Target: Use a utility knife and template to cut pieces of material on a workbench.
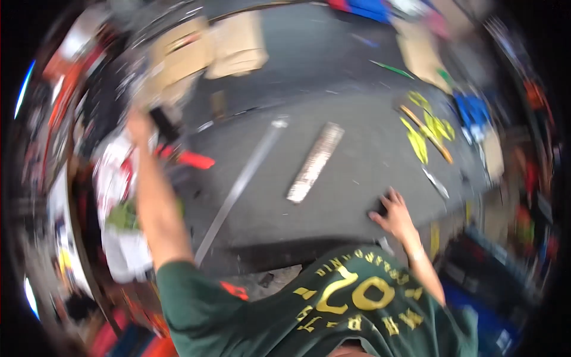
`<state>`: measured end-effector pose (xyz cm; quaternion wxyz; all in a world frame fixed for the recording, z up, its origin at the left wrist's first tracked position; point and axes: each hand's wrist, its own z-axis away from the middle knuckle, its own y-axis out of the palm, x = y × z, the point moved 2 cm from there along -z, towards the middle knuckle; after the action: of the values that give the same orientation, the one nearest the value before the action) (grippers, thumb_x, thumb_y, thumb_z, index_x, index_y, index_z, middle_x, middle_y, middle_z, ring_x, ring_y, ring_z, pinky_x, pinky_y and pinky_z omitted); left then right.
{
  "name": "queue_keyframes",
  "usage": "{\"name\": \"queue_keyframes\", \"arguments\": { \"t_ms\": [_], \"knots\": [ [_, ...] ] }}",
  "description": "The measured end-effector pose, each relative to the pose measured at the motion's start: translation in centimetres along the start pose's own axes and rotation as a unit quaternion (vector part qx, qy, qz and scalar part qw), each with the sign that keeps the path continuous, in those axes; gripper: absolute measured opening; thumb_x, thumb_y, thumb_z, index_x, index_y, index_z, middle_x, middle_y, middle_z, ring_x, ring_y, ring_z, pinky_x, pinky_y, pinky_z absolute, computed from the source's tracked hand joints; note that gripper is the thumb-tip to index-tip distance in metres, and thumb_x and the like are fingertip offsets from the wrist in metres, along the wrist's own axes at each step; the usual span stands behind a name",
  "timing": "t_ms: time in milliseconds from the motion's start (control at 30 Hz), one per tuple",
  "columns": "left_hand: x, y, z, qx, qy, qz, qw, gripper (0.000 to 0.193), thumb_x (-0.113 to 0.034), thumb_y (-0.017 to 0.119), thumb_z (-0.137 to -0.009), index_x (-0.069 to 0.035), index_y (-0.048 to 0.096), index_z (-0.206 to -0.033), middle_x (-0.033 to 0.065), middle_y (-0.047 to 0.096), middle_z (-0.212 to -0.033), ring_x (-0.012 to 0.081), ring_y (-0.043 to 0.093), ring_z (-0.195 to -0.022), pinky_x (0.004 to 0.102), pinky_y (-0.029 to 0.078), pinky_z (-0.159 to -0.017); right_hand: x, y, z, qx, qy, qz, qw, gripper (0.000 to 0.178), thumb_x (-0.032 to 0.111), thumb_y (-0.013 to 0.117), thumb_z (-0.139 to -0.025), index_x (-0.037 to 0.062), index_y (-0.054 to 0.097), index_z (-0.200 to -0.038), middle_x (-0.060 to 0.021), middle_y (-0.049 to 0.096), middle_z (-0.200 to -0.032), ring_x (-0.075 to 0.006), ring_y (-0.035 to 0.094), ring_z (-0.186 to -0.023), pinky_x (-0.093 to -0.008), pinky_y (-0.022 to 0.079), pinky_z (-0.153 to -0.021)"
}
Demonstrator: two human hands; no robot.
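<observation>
My left hand (140,126) reaches out to the far left, beside a black block-like object (164,123). Motion smears its fingers, so whether it grips anything is unclear. Just below it lies a tool with red handles (196,159). My right hand (394,215) rests near the front edge of the dark table (357,178), fingers apart and holding nothing. Between the hands lie a pale speckled flat strip (316,162) and a long, thin, ruler-like metal strip (245,172), both slanting away from me.
Brown paper or card pieces (238,46) lie at the back left. Yellow loops (440,128), a wooden stick (429,135), a silver blade-like tool (436,182) and blue items (471,116) are on the right. A white plastic bag (113,169) bulges at the left edge.
</observation>
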<state>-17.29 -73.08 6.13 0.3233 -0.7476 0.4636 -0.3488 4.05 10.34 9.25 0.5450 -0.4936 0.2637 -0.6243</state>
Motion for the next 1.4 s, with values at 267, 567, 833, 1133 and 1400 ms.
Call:
{"name": "queue_keyframes", "arguments": {
  "t_ms": [267, 567, 833, 1133, 1400],
  "knots": [
    [-10.6, -7.1, -5.1, -0.15, -0.074, 0.236, 0.957, 0.039, -0.03, 0.063, -0.097, 0.0, 0.069, -0.122, 0.0173, 0.068, -0.123, 0.0351, 0.058, -0.12, 0.0459, 0.044, -0.104, -0.6, -0.4, 0.5, 0.022, 0.073, 0.03, 0.997, 0.071, 0.042, 0.077, -0.082, 0.0006, 0.059, -0.137, -0.031, 0.036, -0.155, -0.0468, 0.035, -0.145, -0.0483, 0.037, -0.117],
    [-34.3, -22.2, 7.9, 0.056, 0.046, 0.589, 0.805, 0.014, -0.01, 0.065, -0.099, 0.002, 0.07, -0.103, 0.0124, 0.069, -0.112, 0.0217, 0.064, -0.107, 0.0342, 0.05, -0.096, -3.1, 1.1, 1.2, -0.061, -0.065, 0.024, 0.996, 0.047, 0.023, 0.069, -0.09, 0.0077, 0.062, -0.134, -0.0239, 0.052, -0.145, -0.0418, 0.049, -0.136, -0.0464, 0.047, -0.107],
    [-40.5, -29.3, 19.1, 0.168, 0.004, 0.561, 0.81, 0.018, -0.015, 0.066, -0.1, 0.002, 0.07, -0.104, 0.0114, 0.07, -0.108, 0.0233, 0.065, -0.101, 0.0349, 0.05, -0.093, -5.2, -3.5, 3.2, -0.072, -0.065, -0.206, 0.974, 0.023, 0.025, 0.054, -0.101, 0.0029, 0.059, -0.107, -0.0228, 0.067, -0.084, -0.0445, 0.066, -0.085, -0.0508, 0.052, -0.077],
    [-50.7, -38.5, 30.8, 0.194, -0.146, 0.518, 0.82, 0.016, -0.014, 0.068, -0.098, 0.002, 0.071, -0.097, 0.0128, 0.069, -0.103, 0.0245, 0.065, -0.095, 0.0367, 0.052, -0.087, -13.6, -8.6, 0.9, -0.01, -0.198, -0.22, 0.955, 0.034, 0.031, 0.055, -0.103, 0.0011, 0.054, -0.086, -0.0185, 0.059, -0.074, -0.0385, 0.057, -0.066, -0.0488, 0.046, -0.067],
    [-60.8, -43.1, 34.8, 0.472, -0.105, 0.2, 0.852, 0.109, -0.047, 0.085, -0.078, 0.004, 0.028, -0.155, 0.0291, 0.024, -0.161, 0.0486, 0.024, -0.149, 0.0531, 0.029, -0.121, -31.1, -15.1, -10.9, -0.032, -0.119, -0.696, 0.708, 0.019, 0.02, 0.059, -0.102, 0.0037, 0.068, -0.106, -0.0077, 0.072, -0.089, -0.0145, 0.068, -0.074, -0.0301, 0.058, -0.069]
  ]
}}
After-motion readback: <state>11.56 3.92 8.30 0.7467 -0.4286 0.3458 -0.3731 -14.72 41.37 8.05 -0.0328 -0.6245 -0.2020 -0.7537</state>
